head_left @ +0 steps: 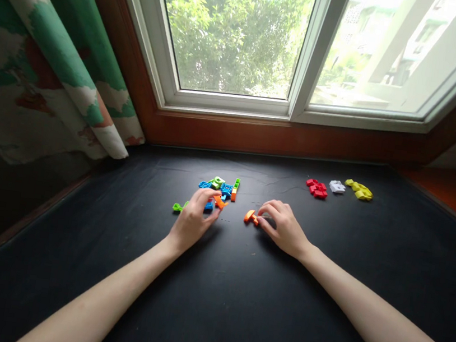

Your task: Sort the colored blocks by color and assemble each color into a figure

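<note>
**Light, stiff, best pinched at the edges**

Our left grip (193,218) seems to pinch an orange piece (219,201) beside blue blocks (226,189). Our right grip (284,230) is at orange parts (249,216) on the bench (209,304); whether it holds any, we cannot tell. We judge them rigid, smooth plastic, apt to slip.

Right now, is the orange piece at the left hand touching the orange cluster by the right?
Apart: the head view shows black tabletop between the left orange piece and orange cluster.
</note>
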Tool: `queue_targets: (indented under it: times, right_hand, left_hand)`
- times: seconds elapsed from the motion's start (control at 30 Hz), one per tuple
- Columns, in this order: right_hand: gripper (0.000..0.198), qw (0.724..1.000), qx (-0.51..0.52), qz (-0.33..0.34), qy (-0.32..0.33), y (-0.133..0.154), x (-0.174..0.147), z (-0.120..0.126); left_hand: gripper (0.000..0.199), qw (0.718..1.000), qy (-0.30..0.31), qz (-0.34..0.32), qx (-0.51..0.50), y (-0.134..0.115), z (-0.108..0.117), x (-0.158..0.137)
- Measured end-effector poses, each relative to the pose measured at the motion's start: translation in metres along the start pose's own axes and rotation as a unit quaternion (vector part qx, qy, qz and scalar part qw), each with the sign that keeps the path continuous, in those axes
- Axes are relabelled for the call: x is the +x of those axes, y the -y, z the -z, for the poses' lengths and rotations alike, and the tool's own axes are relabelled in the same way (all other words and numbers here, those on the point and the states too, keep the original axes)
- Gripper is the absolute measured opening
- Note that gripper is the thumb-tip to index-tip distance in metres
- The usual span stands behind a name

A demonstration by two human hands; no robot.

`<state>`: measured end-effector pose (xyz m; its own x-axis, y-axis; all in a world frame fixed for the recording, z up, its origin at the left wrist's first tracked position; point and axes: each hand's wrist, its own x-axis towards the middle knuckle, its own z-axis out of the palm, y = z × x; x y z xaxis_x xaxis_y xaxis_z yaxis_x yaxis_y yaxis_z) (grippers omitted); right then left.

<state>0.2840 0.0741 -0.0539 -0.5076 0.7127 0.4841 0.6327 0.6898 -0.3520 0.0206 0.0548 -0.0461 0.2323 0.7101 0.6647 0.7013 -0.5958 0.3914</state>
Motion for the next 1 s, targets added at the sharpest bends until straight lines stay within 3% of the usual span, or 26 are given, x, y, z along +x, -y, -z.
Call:
queue_targets:
  times: [0.1, 0.23, 0.5, 0.67, 1.0]
  right_hand:
    - [0.011, 0.999, 0.008, 0.030, -0.010, 0.004, 0.000, 0.003]
    - [0.012, 0.998, 0.016, 0.062, -0.012, 0.011, 0.001, 0.004]
    - [0.009, 0.993, 0.044, 0.102, -0.025, 0.012, 0.001, -0.003]
    - [0.015, 0.992, 0.061, 0.112, -0.016, 0.013, 0.000, -0.001]
    - [0.011, 0.994, -0.004, 0.112, -0.011, 0.012, 0.000, -0.004]
  left_hand:
    - [0.028, 0.996, 0.028, -0.025, -0.085, -0.014, -0.011, -0.005]
    - [0.023, 0.980, 0.087, -0.011, -0.176, -0.029, -0.019, -0.010]
    - [0.022, 0.951, 0.161, 0.037, -0.261, -0.038, -0.019, -0.009]
    - [0.024, 0.936, 0.161, 0.102, -0.297, -0.035, -0.020, -0.011]
    - [0.040, 0.893, 0.176, 0.163, -0.381, -0.034, -0.024, -0.008]
